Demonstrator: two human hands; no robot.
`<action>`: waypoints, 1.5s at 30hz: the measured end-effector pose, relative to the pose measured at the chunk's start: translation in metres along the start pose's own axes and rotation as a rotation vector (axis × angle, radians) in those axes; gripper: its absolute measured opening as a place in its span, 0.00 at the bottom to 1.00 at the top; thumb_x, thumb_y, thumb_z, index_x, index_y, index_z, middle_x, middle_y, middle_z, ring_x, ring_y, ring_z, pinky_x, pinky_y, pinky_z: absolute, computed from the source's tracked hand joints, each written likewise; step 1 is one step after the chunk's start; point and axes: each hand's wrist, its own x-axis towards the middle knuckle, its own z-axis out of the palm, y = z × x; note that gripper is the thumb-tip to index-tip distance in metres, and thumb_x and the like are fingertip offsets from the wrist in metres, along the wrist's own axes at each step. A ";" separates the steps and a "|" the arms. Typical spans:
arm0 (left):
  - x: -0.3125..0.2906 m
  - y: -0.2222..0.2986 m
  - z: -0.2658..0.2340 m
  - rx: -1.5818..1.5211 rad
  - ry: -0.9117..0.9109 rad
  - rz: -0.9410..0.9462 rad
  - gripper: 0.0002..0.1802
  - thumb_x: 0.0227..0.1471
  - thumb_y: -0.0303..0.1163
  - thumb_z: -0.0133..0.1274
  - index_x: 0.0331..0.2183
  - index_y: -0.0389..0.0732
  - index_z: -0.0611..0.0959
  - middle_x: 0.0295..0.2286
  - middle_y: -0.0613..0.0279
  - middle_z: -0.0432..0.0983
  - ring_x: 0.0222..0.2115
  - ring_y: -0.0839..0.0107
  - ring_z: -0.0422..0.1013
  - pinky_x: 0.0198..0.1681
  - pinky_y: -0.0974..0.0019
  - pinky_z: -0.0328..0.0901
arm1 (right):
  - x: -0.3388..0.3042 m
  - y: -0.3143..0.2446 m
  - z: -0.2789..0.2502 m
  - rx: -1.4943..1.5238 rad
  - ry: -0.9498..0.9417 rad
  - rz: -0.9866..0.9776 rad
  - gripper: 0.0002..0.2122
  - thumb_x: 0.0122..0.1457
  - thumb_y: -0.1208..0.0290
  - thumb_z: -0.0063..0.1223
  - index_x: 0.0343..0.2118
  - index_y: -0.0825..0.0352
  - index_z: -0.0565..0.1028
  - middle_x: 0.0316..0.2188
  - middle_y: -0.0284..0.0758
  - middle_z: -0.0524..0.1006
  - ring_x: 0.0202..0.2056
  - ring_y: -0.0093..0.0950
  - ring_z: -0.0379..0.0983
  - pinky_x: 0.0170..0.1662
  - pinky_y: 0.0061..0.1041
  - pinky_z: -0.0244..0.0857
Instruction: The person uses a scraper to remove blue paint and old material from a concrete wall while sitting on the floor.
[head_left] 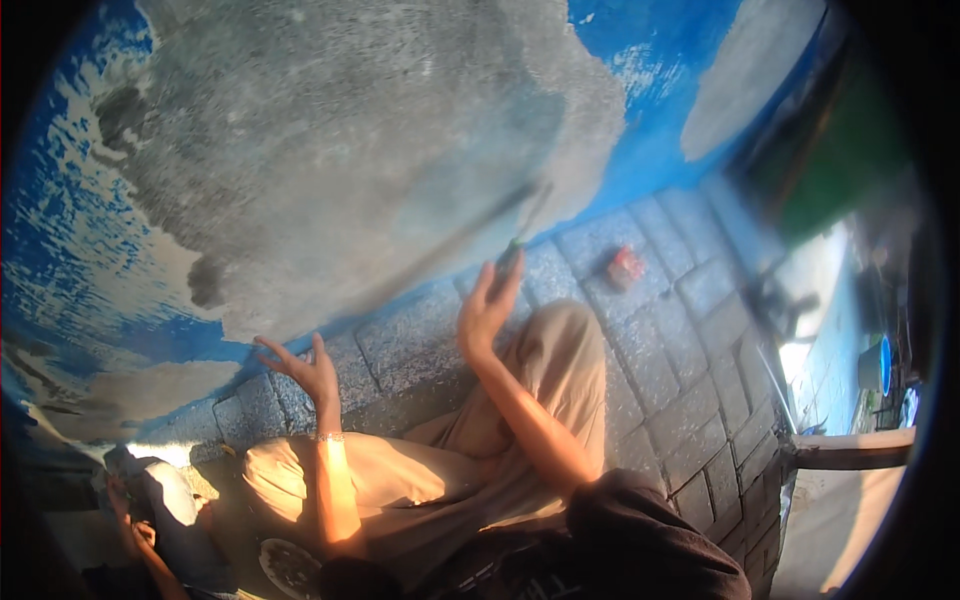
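My right hand [488, 310] is closed round the green handle of a slim hand tool [516, 246], raised above my bent knee. Its thin blade points up toward a wall [350, 130] with a large grey patch and flaking blue paint around it. Whether the blade touches the wall I cannot tell. Over by my other knee, my left hand [310, 372] is raised with fingers spread and nothing in it, close to the wall's lower edge. A thin bracelet circles that wrist.
Grey paving blocks [670, 370] run along the wall's foot. A small red and white crumpled item [625, 267] lies there. At lower left are a round speckled dish [290, 568] and another person's hands [140, 530]. A blue bucket [880, 365] stands far right.
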 end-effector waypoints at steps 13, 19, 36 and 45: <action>0.000 -0.017 0.007 0.216 0.006 0.192 0.55 0.47 0.29 0.57 0.62 0.55 0.35 0.58 0.33 0.17 0.60 0.39 0.36 0.53 0.47 0.60 | 0.020 0.038 -0.006 0.159 0.270 0.216 0.21 0.61 0.67 0.47 0.53 0.74 0.65 0.33 0.34 0.74 0.32 0.21 0.67 0.39 0.20 0.61; -0.003 -0.011 0.004 0.049 -0.083 0.099 0.55 0.47 0.29 0.57 0.62 0.54 0.34 0.59 0.37 0.18 0.61 0.41 0.34 0.52 0.47 0.61 | 0.031 0.039 -0.020 0.131 0.292 0.380 0.21 0.62 0.63 0.44 0.52 0.75 0.67 0.45 0.43 0.74 0.39 0.25 0.68 0.46 0.23 0.60; -0.002 -0.014 0.003 0.020 -0.110 0.185 0.53 0.48 0.28 0.56 0.62 0.50 0.36 0.61 0.47 0.24 0.63 0.52 0.29 0.53 0.53 0.61 | 0.051 0.043 -0.022 0.041 0.271 0.267 0.22 0.61 0.64 0.47 0.53 0.77 0.65 0.46 0.48 0.73 0.44 0.28 0.69 0.50 0.24 0.59; -0.001 -0.018 0.005 -0.015 -0.105 0.161 0.55 0.47 0.32 0.58 0.62 0.42 0.36 0.62 0.49 0.28 0.63 0.56 0.27 0.64 0.56 0.33 | 0.054 0.014 -0.038 0.215 0.264 0.415 0.20 0.58 0.68 0.52 0.52 0.69 0.69 0.15 0.23 0.64 0.14 0.13 0.54 0.17 0.16 0.48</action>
